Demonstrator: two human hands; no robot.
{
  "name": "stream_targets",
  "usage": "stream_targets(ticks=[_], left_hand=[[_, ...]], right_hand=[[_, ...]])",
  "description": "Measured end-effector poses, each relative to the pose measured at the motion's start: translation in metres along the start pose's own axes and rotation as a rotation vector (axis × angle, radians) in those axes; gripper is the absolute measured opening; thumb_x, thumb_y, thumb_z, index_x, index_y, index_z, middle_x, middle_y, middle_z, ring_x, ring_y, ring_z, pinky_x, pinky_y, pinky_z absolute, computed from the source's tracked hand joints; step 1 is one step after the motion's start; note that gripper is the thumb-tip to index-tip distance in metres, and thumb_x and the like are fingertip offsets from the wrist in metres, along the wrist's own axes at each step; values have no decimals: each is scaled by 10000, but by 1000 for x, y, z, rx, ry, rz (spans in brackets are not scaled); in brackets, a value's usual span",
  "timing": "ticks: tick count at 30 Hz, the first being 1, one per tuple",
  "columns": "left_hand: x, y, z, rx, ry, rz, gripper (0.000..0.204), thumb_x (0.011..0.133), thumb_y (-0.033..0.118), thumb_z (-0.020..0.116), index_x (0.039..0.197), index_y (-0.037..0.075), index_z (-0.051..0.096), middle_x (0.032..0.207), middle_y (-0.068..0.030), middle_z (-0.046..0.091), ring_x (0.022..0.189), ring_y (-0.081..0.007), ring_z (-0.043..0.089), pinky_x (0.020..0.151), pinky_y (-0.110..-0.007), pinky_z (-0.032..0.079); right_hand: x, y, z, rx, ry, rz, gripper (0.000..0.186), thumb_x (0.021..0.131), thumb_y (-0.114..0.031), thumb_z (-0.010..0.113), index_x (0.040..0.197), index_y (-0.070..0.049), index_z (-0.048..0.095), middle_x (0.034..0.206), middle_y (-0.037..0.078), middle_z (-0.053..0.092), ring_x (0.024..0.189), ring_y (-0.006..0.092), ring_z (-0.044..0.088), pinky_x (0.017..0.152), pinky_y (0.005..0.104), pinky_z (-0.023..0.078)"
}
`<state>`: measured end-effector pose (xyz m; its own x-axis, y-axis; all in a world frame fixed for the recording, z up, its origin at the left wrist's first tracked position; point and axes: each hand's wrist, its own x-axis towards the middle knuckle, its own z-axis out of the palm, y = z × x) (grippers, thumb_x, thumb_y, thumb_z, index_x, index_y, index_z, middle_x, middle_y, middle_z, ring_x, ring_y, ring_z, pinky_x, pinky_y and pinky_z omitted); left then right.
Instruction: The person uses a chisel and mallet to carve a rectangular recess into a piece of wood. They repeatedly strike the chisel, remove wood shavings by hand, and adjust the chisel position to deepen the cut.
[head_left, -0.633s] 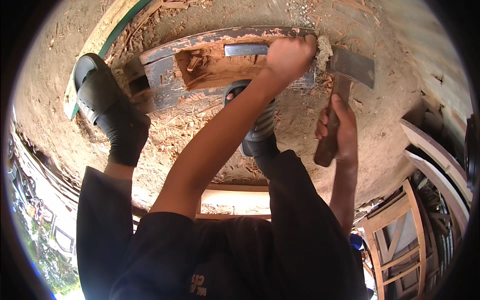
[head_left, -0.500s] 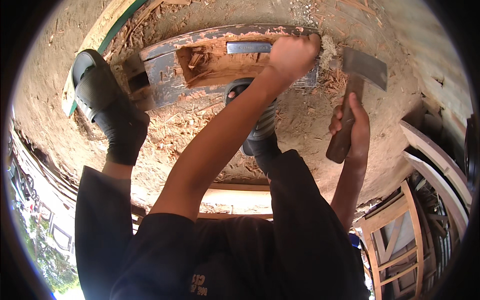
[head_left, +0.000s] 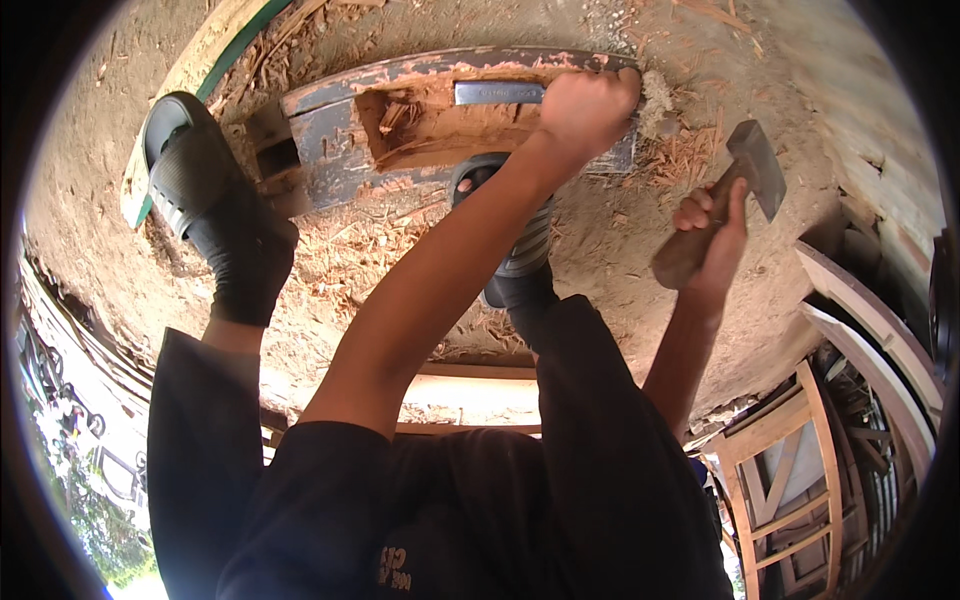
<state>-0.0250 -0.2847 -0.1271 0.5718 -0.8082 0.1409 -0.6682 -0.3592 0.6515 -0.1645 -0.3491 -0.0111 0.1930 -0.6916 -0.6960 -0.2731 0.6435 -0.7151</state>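
A weathered dark timber (head_left: 335,150) lies on the ground, its paint worn, with a long rectangular recess cut into its top. My left hand (head_left: 592,108) is closed round a chisel (head_left: 498,93), whose flat metal blade points left along the recess's far side; the fist hides its handle. Over the ground to the right, my right hand (head_left: 722,225) grips a hatchet (head_left: 758,170) by its thick wooden handle, the broad metal head up and apart from the chisel. Chips lie in the recess's left end. My right foot, in a slide sandal (head_left: 525,245), is against the timber's near edge.
My left sandal (head_left: 185,165) rests by the timber's left end, near a green-edged board (head_left: 215,55). Wood shavings (head_left: 340,265) litter the earth floor. Wooden frames (head_left: 790,490) and curved planks (head_left: 875,310) stand at the lower right; another board (head_left: 470,390) lies close to me.
The hatchet has swung to the right, away from the chisel, and its head has tilted over. My left hand and the chisel hold nearly the same place.
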Motion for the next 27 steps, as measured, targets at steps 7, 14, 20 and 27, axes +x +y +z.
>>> stream_targets(ticks=[7,14,20,27], left_hand=[[-6,-11,4,13,41,8,164,619,92,626,704,58,490,613,-114,618,523,-257,634,446,-367,489],[-3,-6,4,19,29,5,182,595,82,638,699,59,490,605,-109,614,528,-256,633,452,-356,490],[-5,-8,-2,-8,-1,-7,202,595,94,645,726,57,496,611,-106,612,532,-268,628,464,-364,493],[-6,-5,-3,36,-8,-11,191,600,84,640,704,58,482,617,-113,615,532,-254,633,460,-360,495]], right_hand=[[-23,0,2,-351,-217,147,341,952,-406,451,855,-80,442,629,42,471,464,132,468,454,286,413],[-10,30,11,-94,-160,34,346,957,-412,452,891,-72,449,613,28,439,463,123,452,449,279,414],[-3,15,-16,-147,-205,41,362,954,-416,448,912,-57,473,626,40,452,447,122,449,433,273,407],[-13,39,-9,-201,-372,26,341,974,-387,396,910,-60,470,583,42,444,419,130,431,410,278,398]])
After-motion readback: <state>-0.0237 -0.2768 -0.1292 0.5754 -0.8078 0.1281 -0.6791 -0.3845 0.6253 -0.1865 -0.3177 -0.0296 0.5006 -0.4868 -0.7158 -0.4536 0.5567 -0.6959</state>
